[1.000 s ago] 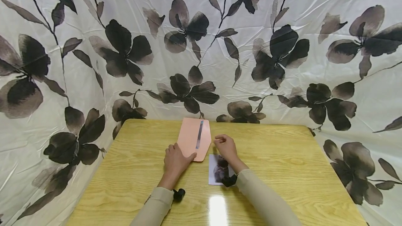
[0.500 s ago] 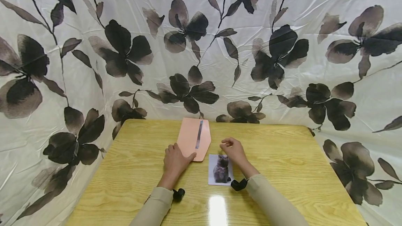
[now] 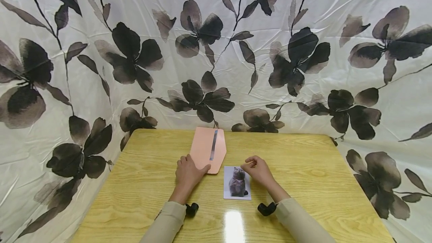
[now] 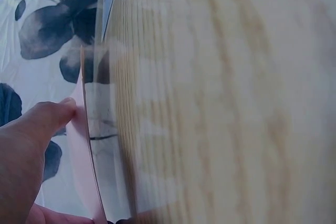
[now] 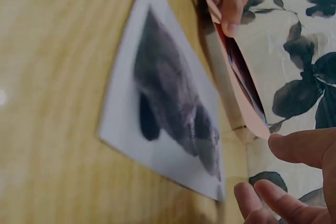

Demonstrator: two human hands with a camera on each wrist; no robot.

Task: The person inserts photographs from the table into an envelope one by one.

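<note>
A pink envelope lies near the far edge of the table, with a narrow dark strip along its right part. My left hand holds its near left corner, the thumb on the near edge. The left wrist view shows that thumb against the envelope's edge. To the right of the envelope lies a photo of a grey cat, flat on the table. My right hand is over the photo's upper right corner, fingers loosely bent; in the right wrist view thumb and fingers are apart, with nothing between them.
Everything lies on a yellow wood-grain table. A white curtain with dark flowers stands behind and along both sides. Small black cameras sit at the left wrist and right wrist.
My right hand has moved from beside the envelope toward the lower right, uncovering the cat photo. The left hand and envelope stay in place.
</note>
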